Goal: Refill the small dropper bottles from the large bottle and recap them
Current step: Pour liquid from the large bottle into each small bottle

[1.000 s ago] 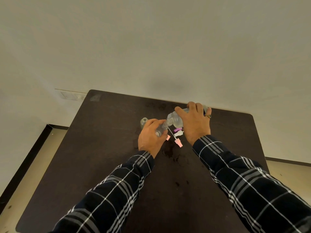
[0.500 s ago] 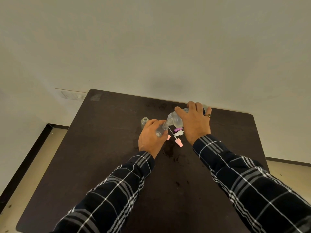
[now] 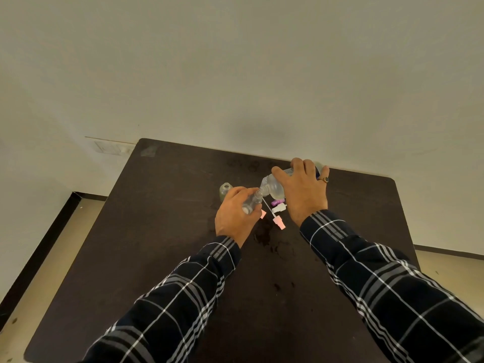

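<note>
— Dark bench (image 3: pixel 157 258), pale wall (image 3: pixel 235 74) behind. What are you holding?
— My left hand (image 3: pixel 235 216) curls round a small bottle (image 3: pixel 250 204), tilted. My right hand (image 3: pixel 303 195) grips the large bottle (image 3: pixel 272 188), tipped so its mouth meets the small one's.
— Anything else?
— A second small bottle (image 3: pixel 225 191) stands just left of my hands; a pink cap (image 3: pixel 279 224) lies between them.

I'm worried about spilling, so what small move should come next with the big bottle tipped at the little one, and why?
Probably pour slowly, mouths kept aligned: the right hand tilts the large bottle, its neck meeting the small bottle that the left hand grips, and dark wet-looking patches mark the table.
</note>
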